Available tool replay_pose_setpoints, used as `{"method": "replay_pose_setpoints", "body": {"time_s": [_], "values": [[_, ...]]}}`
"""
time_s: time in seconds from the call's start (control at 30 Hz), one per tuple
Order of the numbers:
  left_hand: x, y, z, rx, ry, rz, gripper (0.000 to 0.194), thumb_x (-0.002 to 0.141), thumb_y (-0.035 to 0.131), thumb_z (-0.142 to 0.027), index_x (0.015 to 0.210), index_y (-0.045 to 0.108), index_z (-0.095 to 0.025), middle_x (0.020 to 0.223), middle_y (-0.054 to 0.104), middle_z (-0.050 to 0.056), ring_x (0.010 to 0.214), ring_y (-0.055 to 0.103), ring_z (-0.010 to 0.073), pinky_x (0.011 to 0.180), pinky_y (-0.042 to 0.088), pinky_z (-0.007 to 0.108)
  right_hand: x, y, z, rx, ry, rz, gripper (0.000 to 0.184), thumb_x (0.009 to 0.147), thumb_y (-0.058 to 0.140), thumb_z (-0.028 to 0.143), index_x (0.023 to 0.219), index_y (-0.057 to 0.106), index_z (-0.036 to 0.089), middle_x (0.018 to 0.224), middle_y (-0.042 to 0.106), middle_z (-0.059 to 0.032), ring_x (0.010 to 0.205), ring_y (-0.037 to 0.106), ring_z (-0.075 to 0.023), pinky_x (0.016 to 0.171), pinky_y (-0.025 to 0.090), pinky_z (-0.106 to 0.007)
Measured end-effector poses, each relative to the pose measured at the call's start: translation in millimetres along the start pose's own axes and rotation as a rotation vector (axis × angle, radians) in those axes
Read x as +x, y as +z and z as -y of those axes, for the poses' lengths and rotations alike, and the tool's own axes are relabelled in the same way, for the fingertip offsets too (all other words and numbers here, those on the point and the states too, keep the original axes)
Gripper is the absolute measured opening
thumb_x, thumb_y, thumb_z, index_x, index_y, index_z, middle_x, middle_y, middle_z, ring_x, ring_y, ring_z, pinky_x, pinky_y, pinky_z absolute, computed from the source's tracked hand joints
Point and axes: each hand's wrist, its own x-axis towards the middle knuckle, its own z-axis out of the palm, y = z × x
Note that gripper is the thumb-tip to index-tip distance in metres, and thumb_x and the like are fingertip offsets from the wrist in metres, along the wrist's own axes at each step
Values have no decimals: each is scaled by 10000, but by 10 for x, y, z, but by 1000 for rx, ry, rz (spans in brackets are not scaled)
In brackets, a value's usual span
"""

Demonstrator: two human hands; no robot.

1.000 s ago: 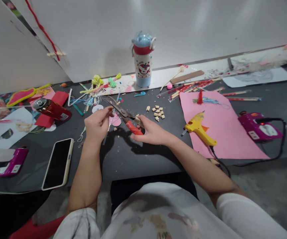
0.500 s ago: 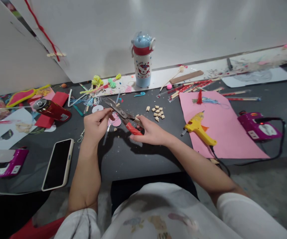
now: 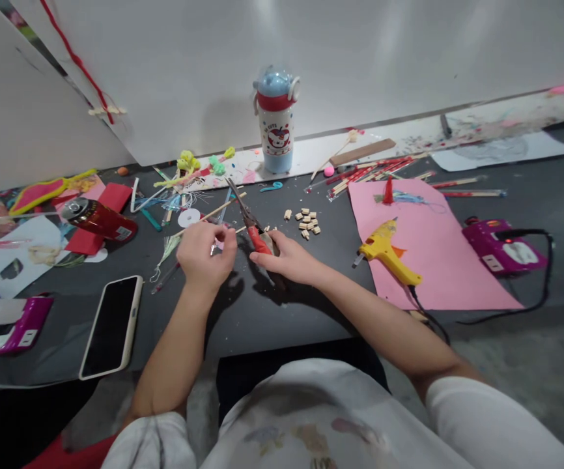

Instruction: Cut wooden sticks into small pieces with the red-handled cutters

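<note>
The right hand is closed around the red handles of a pair of scissors, which it holds just above the dark surface. The scissors' long axis runs from the hand away from the person and slightly to the left, so the metal blades point toward the far wall. How far the blades stand apart cannot be told at this size

The left hand sits just beside the right hand, to its left, with its fingers curled together and pinching a thin wooden stick. The stick's long axis lies across that of the scissors: it rises from the left hand's fingertips toward the upper right and meets the blades near their middle. Stick and blades appear to touch or nearly touch at that crossing; the exact contact is too small to confirm

Relation of note: the stick lies ahead of the left hand and to the left of the right hand, and the crossing point stands between the two hands, a little farther from the person. The left hand is the nearer of the two to the stick

A cluster of small wooden blocks lies just to the right of the scissors. A yellow glue gun rests on pink paper farther right. A phone lies near the left forearm
</note>
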Motion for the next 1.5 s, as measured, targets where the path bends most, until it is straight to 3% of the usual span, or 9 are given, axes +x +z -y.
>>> {"method": "replay_pose_setpoints", "body": {"time_s": [0.07, 0.17, 0.27, 0.43, 0.57, 0.7, 1.0, 1.4, 1.5], "values": [[-51, 60, -62, -212, -190, 184, 322, 836, 528, -487, 852, 624, -180, 760, 650, 37, 700, 604, 155, 693, 472, 291, 13, 36, -11, 78, -2, -1, 495, 705, 577, 611, 919, 509, 171, 803, 578, -3, 721, 545, -151, 642, 400, -275], [-69, 152, -122, -551, -353, 468, 425, 787, 571, -548, 977, 622, -171, 906, 683, 64, 796, 641, 175, 716, 500, 286, 33, 81, -31, 172, -23, 28, 436, 719, 595, 520, 950, 523, 158, 807, 592, -4, 733, 561, -149, 653, 426, -275], [-45, 204, -147, -780, -456, 584, 405, 747, 635, -523, 939, 635, -166, 915, 694, 72, 844, 651, 194, 776, 512, 312, 46, 99, -47, 212, -73, 55, 429, 721, 612, 455, 1021, 529, 160, 889, 612, -25, 816, 586, -169, 723, 461, -302], [-44, 230, -140, -885, -539, 562, 404, 707, 699, -475, 963, 641, -168, 981, 701, 88, 924, 660, 213, 837, 516, 330, 36, 75, -42, 173, 3, 73, 740, 599, 727, 487, 1194, 456, 142, 1066, 604, -83, 964, 590, -220, 836, 467, -358], [-71, 266, -130, -892, -532, 552, 446, 706, 698, -481, 1019, 637, -170, 1039, 695, 106, 967, 657, 226, 866, 514, 349, 38, 65, -32, 192, -36, 89, 598, 636, 693, 427, 1137, 496, 165, 950, 626, -33, 848, 603, -183, 745, 475, -318], [-73, 277, -155, -872, -506, 511, 427, 710, 688, -496, 977, 648, -165, 963, 709, 94, 917, 665, 215, 839, 520, 339, 50, 74, -49, 160, -28, 65, 471, 646, 655, 394, 1038, 525, 169, 854, 623, -3, 737, 587, -157, 662, 452, -289], [-49, 248, -199, -828, -455, 471, 400, 694, 695, -510, 890, 657, -163, 844, 710, 72, 812, 665, 198, 747, 528, 322, 71, 106, -114, 82, -40, 18, 528, 632, 644, 393, 1094, 522, 168, 913, 627, -26, 800, 596, -190, 700, 453, -309], [-30, 268, -184, -829, -464, 492, 410, 694, 689, -521, 894, 660, -164, 865, 714, 79, 828, 667, 201, 763, 528, 326, 78, 109, -117, 113, -31, 42, 529, 660, 628, 402, 1117, 500, 168, 936, 625, -36, 808, 598, -190, 715, 463, -318], [-39, 254, -159, -741, -421, 504, 449, 714, 652, -555, 920, 654, -157, 891, 710, 91, 836, 665, 206, 764, 523, 324, 72, 94, -103, 132, -3, 61, 509, 666, 630, 444, 1078, 501, 173, 899, 610, -34, 800, 587, -191, 702, 460, -320]]}}
